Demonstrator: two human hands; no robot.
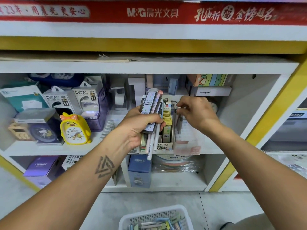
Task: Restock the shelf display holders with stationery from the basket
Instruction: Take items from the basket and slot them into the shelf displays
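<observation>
Shelf: white shelving unit (149, 67) with yellow trim, red M&G banner (152, 13) across the top; middle shelf packed with boxed goods.
Floor: grey concrete, white mesh basket (126, 219) at bottom edge holding loose stationery.
Neighbours: yellow duck alarm clock (74, 130) left of centre, 2 POWER BANK boxes (71, 98) behind it, blue CRUHRE box (139, 170) on the shelf below.
Hidden/unclear: basket cut off by the frame bottom; items inside too small to name; back-row boxes dim and blurred; right fingertips overlap the pens, exact grip hard to read.
Left hand: left hand (141, 128) grasping a bundle of lead refill packs and pens (150, 113), held upright in front of the middle shelf, ends sticking out above and below the fist.
Right hand: right hand (196, 112) pinching the white top of a pen (179, 107) over the clear display holder (186, 140).
Bundle look: flat clear-fronted packs marked 0.7 and 100, pale pink and white pen barrels, barcode stickers.
Holders: cardboard display holder (166, 143) with yellow-green refill packs, printed 0.7 and 100, stands just left of the clear one, both on the middle shelf front edge.
</observation>
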